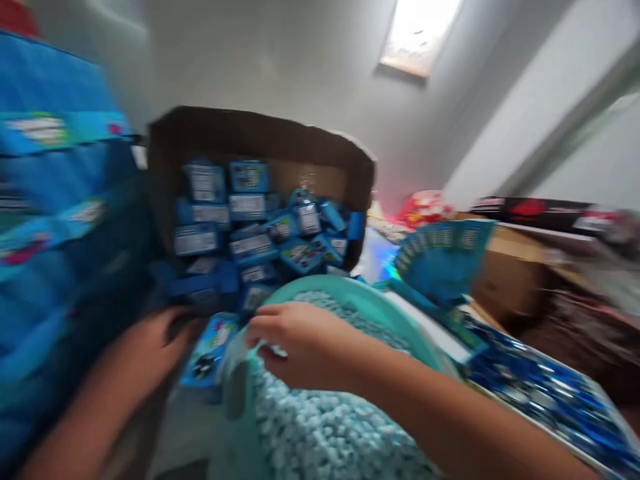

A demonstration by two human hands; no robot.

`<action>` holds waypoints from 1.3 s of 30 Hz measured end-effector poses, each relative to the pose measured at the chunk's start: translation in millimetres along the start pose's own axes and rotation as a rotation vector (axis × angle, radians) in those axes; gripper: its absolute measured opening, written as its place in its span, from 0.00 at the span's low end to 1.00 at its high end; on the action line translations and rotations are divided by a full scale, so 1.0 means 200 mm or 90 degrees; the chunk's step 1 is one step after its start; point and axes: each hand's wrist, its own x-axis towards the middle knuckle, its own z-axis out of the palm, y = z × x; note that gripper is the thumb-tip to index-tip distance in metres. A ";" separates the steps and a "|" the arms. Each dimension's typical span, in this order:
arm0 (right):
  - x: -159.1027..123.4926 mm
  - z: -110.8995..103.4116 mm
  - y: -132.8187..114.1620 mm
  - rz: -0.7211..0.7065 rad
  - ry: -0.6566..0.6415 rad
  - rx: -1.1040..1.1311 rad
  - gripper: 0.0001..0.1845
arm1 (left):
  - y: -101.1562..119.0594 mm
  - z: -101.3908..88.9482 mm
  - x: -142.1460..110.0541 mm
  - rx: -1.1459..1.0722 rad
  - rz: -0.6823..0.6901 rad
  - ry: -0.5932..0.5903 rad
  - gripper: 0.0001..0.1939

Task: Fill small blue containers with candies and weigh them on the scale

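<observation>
My right hand (pixel 300 343) is over the left part of a turquoise basin (pixel 395 307) full of small pale-blue pellets (pixel 340 427). Its fingers are curled together beside a blurred translucent piece (pixel 237 380) at the basin's left edge; what they grip, if anything, I cannot make out. At the lower left, motion smears my left hand (pixel 160 337), close to a blue printed box (pixel 210 350) lying left of the basin. Whether that hand touches the box or holds anything does not show.
Behind the hands, a large cardboard carton (pixel 260 123) lies with its opening facing me, holding several small blue boxes (pixel 253 247). Blue printed packaging (pixel 55 200) is stacked high at left. On the right are fanned blue packets (pixel 443 260) and a tray of shiny blue wrappers (pixel 545 393).
</observation>
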 end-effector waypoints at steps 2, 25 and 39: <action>0.02 0.03 -0.01 -0.012 0.053 0.034 0.09 | -0.02 -0.01 -0.03 0.037 0.006 -0.016 0.19; 0.00 -0.02 -0.02 0.051 0.021 -0.089 0.08 | 0.01 -0.01 -0.04 0.054 -0.021 -0.028 0.18; -0.02 0.00 0.01 0.063 -0.160 -0.071 0.10 | -0.05 -0.01 -0.01 0.023 0.004 -0.073 0.23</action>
